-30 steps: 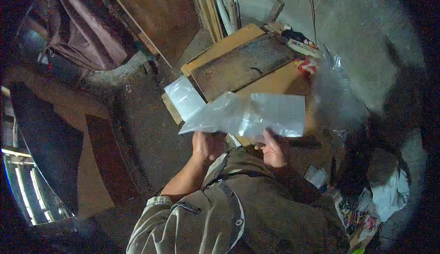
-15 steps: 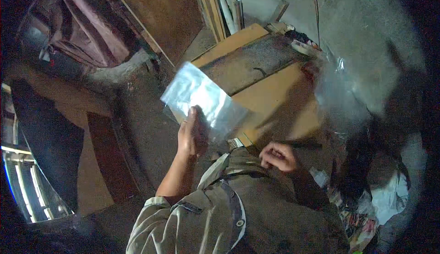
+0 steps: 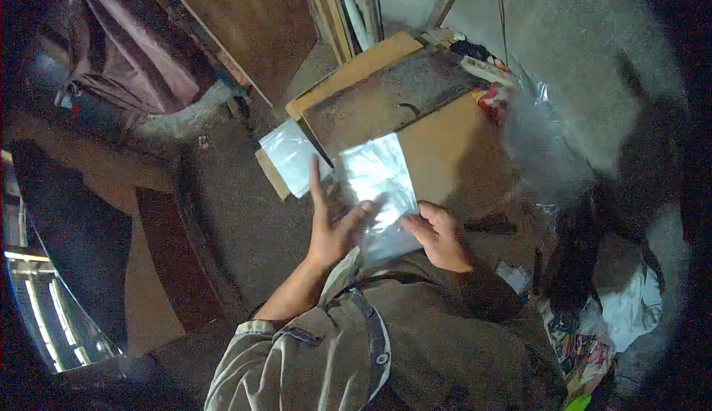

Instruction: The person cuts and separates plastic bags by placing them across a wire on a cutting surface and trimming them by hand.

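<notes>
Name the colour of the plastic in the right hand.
The plastic looks clear to whitish, with a bright silvery glare; best seen in the head view.

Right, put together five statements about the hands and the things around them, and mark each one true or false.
1. The right hand grips the edge of a shiny plastic piece. True.
2. The left hand is clenched into a fist. False: its index finger is stretched out and its thumb spread away from it.
3. A dark board lies on a tan surface. True.
4. The right hand rests on the dark board. False: the board lies beyond both hands.
5. A second plastic piece lies to the left of the gripped one in the picture. True.
</notes>
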`<state>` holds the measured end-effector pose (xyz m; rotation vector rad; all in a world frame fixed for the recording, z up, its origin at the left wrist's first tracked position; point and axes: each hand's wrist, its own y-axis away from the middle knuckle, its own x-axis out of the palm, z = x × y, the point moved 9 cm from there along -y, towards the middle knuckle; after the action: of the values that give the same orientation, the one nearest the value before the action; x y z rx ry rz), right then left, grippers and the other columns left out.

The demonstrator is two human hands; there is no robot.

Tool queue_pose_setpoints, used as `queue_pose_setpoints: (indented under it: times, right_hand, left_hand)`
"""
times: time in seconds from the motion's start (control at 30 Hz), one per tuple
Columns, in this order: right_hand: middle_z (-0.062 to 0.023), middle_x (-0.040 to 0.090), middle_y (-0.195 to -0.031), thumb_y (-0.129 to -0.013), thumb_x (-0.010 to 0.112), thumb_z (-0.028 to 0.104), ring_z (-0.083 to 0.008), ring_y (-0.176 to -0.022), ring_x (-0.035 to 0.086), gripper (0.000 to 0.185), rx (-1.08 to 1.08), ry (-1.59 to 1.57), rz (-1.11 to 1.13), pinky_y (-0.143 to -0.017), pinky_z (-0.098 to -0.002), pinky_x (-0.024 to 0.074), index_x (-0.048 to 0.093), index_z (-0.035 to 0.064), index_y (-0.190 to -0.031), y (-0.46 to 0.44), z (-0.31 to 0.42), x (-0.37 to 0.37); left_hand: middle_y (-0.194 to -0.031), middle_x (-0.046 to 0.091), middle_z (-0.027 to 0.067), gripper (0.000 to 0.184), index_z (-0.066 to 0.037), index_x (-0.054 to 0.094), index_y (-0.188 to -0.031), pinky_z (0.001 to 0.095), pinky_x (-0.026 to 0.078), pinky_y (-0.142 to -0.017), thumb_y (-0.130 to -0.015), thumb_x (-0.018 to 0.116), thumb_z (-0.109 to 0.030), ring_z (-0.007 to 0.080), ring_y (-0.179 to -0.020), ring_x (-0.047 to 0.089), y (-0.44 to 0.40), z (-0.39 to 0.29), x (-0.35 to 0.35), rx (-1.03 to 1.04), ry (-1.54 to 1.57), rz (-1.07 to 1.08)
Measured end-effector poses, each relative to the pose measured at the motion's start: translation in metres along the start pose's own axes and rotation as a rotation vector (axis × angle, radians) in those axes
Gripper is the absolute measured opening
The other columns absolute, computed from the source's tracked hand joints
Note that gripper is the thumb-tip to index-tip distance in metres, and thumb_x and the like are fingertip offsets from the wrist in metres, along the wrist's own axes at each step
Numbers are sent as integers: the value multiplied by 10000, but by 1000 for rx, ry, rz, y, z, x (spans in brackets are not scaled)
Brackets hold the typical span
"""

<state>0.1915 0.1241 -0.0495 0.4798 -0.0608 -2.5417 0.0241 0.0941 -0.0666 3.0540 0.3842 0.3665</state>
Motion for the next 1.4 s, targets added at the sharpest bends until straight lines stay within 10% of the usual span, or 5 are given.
queue_pose_setpoints:
  times: [0.1,0.27,0.63,1.1,1.4]
  right_hand:
    - [-105,579,-695,-852,629,243,-185,-649,562,246,-26,-10,-62,-607,-326,430,588,3,-817,-1,-17,3]
    - [-104,533,-688,-813,669,308,-187,-662,519,320,-140,-98,-163,-625,-343,420,565,6,-831,-2,-38,1]
    - [-96,557,-1195,-798,700,159,-189,-1135,498,543,-43,-601,423,-997,-345,352,446,0,-1252,23,-43,54]
    - [-51,595,-1033,-808,655,51,-155,-896,570,433,41,-401,-723,-795,-304,469,493,27,-1208,77,-130,-213]
    - [-125,511,-1235,-797,605,160,-285,-1104,508,480,405,935,-568,-915,-386,445,476,136,-1259,113,-253,-295]
  left_hand:
    - [-1492,38,245,1042,-219,-35,-1463,454,346,-1016,-757,703,-12,376,-1294,312,5,-21,0,381,-228,-32]
    - [-1402,326,256,235,-29,635,-1044,446,290,-1042,-834,642,-133,330,-1317,315,4,-19,12,365,-302,142]
    - [-1099,605,75,298,14,584,-1132,284,395,-898,-959,474,-202,131,-993,529,-13,-11,-19,182,-205,-67]
    - [-1407,338,138,409,-39,435,-1342,386,338,-1036,-997,299,-213,241,-1281,376,-13,-9,-171,648,-1184,-392]
    - [-1039,620,82,205,34,596,-1048,293,424,-893,-900,523,-89,158,-968,571,-14,-66,-105,511,-330,-268]
